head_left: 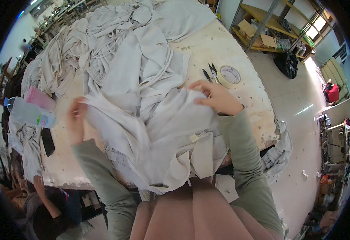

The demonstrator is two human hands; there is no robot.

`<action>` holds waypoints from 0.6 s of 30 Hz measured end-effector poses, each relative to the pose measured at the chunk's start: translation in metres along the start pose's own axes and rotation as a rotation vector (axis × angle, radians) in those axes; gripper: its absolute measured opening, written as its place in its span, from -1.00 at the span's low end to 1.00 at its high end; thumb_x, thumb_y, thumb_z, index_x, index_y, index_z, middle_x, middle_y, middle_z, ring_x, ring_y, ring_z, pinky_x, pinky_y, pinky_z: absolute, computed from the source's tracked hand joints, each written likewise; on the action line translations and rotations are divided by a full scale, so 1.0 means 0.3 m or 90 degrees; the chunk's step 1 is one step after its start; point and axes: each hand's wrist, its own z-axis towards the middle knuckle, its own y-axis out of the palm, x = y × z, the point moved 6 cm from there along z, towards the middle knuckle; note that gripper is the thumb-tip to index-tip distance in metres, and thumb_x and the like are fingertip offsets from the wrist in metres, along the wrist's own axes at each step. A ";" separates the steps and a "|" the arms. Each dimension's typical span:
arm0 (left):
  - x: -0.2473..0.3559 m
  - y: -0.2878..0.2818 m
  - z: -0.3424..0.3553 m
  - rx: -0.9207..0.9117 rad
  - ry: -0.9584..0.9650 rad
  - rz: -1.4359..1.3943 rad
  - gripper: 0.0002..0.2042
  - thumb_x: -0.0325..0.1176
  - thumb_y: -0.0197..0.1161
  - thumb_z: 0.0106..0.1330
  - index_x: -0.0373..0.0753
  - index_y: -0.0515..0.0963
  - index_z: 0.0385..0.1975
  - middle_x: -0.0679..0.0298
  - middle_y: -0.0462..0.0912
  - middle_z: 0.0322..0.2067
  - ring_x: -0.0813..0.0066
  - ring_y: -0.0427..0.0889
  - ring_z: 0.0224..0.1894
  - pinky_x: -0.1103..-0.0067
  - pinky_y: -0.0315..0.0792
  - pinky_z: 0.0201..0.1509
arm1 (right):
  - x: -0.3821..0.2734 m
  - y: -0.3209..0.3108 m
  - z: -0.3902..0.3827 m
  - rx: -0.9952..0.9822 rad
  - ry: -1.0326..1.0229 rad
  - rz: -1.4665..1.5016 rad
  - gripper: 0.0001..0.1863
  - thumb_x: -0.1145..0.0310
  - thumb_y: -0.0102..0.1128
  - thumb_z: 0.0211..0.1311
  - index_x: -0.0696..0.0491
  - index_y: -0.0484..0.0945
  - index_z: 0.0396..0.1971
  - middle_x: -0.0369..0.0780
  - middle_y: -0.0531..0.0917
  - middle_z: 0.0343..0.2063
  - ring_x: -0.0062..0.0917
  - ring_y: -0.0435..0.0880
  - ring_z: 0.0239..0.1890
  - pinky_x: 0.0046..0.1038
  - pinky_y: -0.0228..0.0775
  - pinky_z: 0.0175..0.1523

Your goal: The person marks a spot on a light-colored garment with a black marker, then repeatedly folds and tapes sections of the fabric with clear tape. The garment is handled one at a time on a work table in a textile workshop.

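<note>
A light grey knit garment [175, 116] lies bunched over the near edge of the table in front of me, with a small cream patch [198, 137] on it. My left hand [77, 116] is at its left side, blurred by motion, its fingers closed on a raised edge of the cloth. Over the garment's upper right part, my right hand [219, 99] has thumb and fingers curved and apart, with no cloth visibly pinched between them. Ribbed cloth [119, 158] shows below the left part of the garment.
Heaped grey garments [123, 52] cover the table's far side. Pens [211, 73] and a tape roll [229, 77] lie at right. A plastic bottle [29, 113], pink cup [40, 99] and black phone [48, 142] are at left. Another person's arm [45, 196] shows lower left.
</note>
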 end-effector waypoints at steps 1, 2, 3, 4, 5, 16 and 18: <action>-0.012 -0.097 0.005 0.214 0.002 0.033 -0.67 -0.46 0.23 0.17 -0.24 0.52 -0.03 0.21 0.61 -0.25 0.39 0.55 -0.17 0.55 0.38 -0.08 | 0.010 -0.042 -0.002 0.072 0.012 0.033 -0.52 0.31 0.33 -0.03 0.00 0.48 -0.04 -0.14 0.57 -0.40 -0.33 0.57 -0.33 -0.38 0.40 -0.14; 0.017 -0.142 -0.007 0.297 0.077 0.183 -0.64 -0.46 0.22 0.18 -0.24 0.47 0.02 0.18 0.59 -0.22 0.34 0.53 -0.14 0.52 0.36 -0.03 | 0.007 -0.082 -0.001 0.145 -0.027 0.072 -0.52 0.32 0.32 -0.04 -0.01 0.49 -0.02 -0.14 0.58 -0.38 -0.32 0.57 -0.32 -0.38 0.40 -0.15; 0.048 -0.175 -0.035 0.388 0.099 0.328 -0.60 -0.46 0.20 0.20 -0.24 0.43 0.07 0.16 0.58 -0.18 0.28 0.52 -0.10 0.49 0.33 0.02 | 0.025 -0.124 -0.005 0.223 0.011 -0.015 -0.53 0.33 0.30 0.00 -0.04 0.49 -0.01 -0.17 0.56 -0.34 -0.35 0.55 -0.27 -0.39 0.38 -0.13; 0.092 -0.187 -0.072 0.477 0.120 0.472 -0.57 -0.47 0.19 0.21 -0.23 0.38 0.12 0.13 0.56 -0.15 0.23 0.50 -0.06 0.45 0.31 0.08 | 0.028 -0.168 -0.019 0.303 -0.001 -0.097 -0.55 0.33 0.28 0.03 -0.06 0.49 0.00 -0.19 0.55 -0.29 -0.38 0.53 -0.22 -0.39 0.36 -0.10; 0.126 -0.162 -0.101 0.438 0.152 0.459 -0.55 -0.47 0.18 0.22 -0.25 0.34 0.15 0.11 0.54 -0.11 0.18 0.47 -0.03 0.41 0.26 0.12 | 0.038 -0.204 -0.033 0.373 0.009 -0.176 -0.56 0.34 0.26 0.06 -0.09 0.49 0.01 -0.22 0.53 -0.25 -0.41 0.51 -0.17 -0.40 0.34 -0.08; 0.283 0.352 -0.653 -0.189 0.042 0.102 -0.67 -0.42 0.34 0.06 -0.19 0.51 -0.13 0.10 0.46 -0.14 0.07 0.42 -0.06 0.32 0.30 0.03 | 0.081 -0.158 0.003 0.315 -0.073 -0.195 -0.60 0.41 0.27 -0.06 -0.15 0.57 -0.12 -0.24 0.52 -0.10 -0.37 0.34 0.13 -0.15 0.02 0.21; 0.240 0.314 -0.642 -0.138 0.018 0.140 -0.66 -0.41 0.35 0.05 -0.18 0.52 -0.14 0.11 0.47 -0.14 0.07 0.41 -0.07 0.33 0.31 0.02 | 0.001 -0.056 0.030 0.126 -0.167 -0.064 -0.64 0.43 0.30 -0.07 -0.12 0.60 -0.17 -0.25 0.53 -0.13 -0.38 0.39 0.08 -0.21 0.06 0.20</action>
